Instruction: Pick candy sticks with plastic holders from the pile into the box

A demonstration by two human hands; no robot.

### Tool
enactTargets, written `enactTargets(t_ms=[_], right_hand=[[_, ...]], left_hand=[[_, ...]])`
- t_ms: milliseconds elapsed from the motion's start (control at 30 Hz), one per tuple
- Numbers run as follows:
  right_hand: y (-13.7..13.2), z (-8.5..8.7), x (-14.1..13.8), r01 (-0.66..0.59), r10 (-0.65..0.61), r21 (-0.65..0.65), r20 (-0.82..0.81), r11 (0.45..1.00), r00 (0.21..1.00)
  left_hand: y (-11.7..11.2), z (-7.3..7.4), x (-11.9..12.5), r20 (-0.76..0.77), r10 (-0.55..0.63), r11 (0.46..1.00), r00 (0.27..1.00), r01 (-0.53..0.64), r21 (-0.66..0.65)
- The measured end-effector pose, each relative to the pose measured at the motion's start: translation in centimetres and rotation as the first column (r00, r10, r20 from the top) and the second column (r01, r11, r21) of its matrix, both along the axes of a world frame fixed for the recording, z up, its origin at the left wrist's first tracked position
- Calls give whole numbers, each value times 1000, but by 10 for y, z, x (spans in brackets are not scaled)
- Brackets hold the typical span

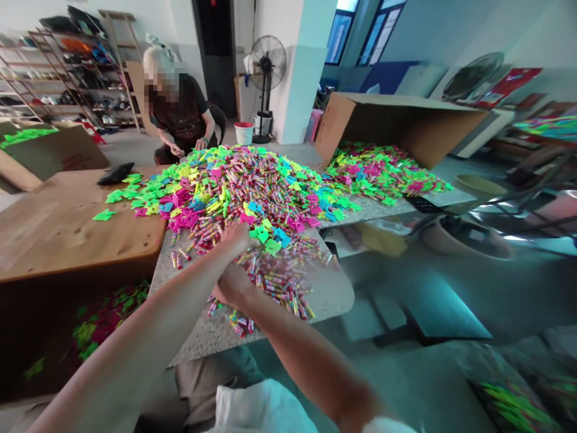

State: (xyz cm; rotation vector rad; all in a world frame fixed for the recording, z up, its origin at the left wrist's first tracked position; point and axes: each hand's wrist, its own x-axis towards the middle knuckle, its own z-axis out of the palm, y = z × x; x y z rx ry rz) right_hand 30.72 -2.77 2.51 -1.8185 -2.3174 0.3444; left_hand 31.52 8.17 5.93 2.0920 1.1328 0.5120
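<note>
My left hand [236,236] reaches over the front of a big heap of small printed tubes [256,186] with pink and yellow wraps. Its fingertips meet the pile close to a pink plastic piece [246,218]; whether they grip anything is unclear. Just below and nearer to me is my right hand [232,285], blurred, its fingers bent in and mostly hidden. Loose tubes [282,288] lie scattered to its right. Flat green plastic pieces [271,245], with blue and yellow ones, rest right of my left hand.
A speckled tabletop [333,288] bears the heap, beside a wooden table [67,222]. One tipped cardboard box [336,123] spills coloured pieces at the back right. Across the heap a person [180,114] works with both hands. Below left, an open box [27,337] holds more pieces.
</note>
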Motion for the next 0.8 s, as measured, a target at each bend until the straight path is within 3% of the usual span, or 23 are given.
enactTargets(t_ms=[67,133,233,300,400,467,567,667,800], right_hand=[[-22,-3,14,86,-84,13,-86,996,993],[-42,-3,31,259,-241,5,-349,966,906],[-64,7,58,419,-372,-119,-710,900,598],[-72,17,71,480,-422,-215,-823,851,380],[-77,29,73,425,-425,-351,-901,834,90],[-78,31,63,322,-417,-407,-908,855,-39],[-80,29,38,245,-401,-404,-914,881,-64],[-83,23,15,218,-369,-355,-929,909,24],[-87,21,-10,128,-322,-307,-940,943,115]], left_hand=[[2,-3,-9,94,34,995,995,-25,-92],[2,-4,-24,219,69,980,973,-24,-199],[-9,-3,-58,379,150,932,913,-2,-364],[-27,-4,-84,423,193,902,885,10,-431],[-67,-7,-121,500,284,823,818,60,-565],[-94,-6,-140,549,362,737,754,129,-663],[-125,2,-157,568,392,678,724,190,-710],[-140,9,-171,578,379,684,722,202,-701],[-146,5,-198,565,437,654,700,184,-734]])
